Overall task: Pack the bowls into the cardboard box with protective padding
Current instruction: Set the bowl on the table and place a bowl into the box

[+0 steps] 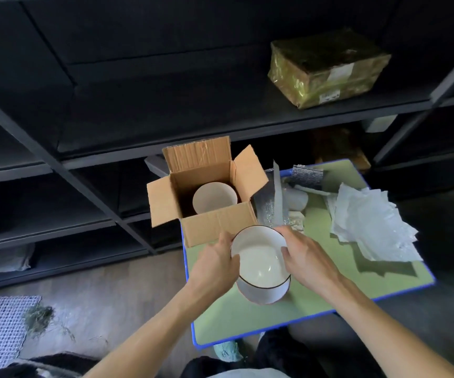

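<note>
Green blue-edged table (247,323); on it cardboard box (217,226), crumpled white paper (370,222), silver padding (264,207)

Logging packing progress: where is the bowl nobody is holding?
Head view: the white bowl sits inside the open cardboard box at the table's far-left corner, beyond the stacked bowls gripped by the left hand and right hand.

White dark-rimmed bowl (258,264) just before the open cardboard box (217,227), another white bowl (215,197) upright inside, crumpled white padding (370,222) alongside.
</note>
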`<act>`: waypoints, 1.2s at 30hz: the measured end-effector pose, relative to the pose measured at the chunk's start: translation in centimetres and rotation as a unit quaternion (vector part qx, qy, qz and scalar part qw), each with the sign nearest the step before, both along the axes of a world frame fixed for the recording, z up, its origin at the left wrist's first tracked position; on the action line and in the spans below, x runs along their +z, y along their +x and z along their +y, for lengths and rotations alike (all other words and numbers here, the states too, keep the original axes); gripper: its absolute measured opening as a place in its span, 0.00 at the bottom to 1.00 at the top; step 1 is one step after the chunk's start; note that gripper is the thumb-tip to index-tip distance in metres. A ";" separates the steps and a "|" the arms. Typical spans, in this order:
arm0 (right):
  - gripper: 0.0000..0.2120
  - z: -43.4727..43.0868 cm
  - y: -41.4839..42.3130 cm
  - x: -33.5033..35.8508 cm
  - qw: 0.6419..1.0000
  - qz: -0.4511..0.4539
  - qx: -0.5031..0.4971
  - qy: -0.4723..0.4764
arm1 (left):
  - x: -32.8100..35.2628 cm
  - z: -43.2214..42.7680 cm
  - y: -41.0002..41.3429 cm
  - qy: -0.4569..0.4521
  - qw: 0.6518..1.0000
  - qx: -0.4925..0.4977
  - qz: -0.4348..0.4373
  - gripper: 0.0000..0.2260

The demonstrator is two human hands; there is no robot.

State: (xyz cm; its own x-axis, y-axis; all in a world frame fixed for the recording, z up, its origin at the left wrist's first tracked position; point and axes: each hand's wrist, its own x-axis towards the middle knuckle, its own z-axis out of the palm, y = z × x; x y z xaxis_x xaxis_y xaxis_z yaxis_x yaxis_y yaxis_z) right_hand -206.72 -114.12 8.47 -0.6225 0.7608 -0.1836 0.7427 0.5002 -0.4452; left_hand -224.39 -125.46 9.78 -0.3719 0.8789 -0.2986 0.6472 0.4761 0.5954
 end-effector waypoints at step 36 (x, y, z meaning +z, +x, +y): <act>0.15 0.7 -7.4 3.3 0.983 0.027 0.116 0.141 | 1.9 2.8 -6.7 0.085 0.969 -0.003 0.233 0.12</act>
State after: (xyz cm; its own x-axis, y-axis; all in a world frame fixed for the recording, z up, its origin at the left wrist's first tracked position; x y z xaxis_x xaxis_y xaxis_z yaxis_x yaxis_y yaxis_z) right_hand -214.16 -113.40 11.77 -0.7885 0.6128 0.0518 0.5729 0.7626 -0.3002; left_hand -231.05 -122.63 11.65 -0.4268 0.9030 0.0490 0.8667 0.3930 0.3074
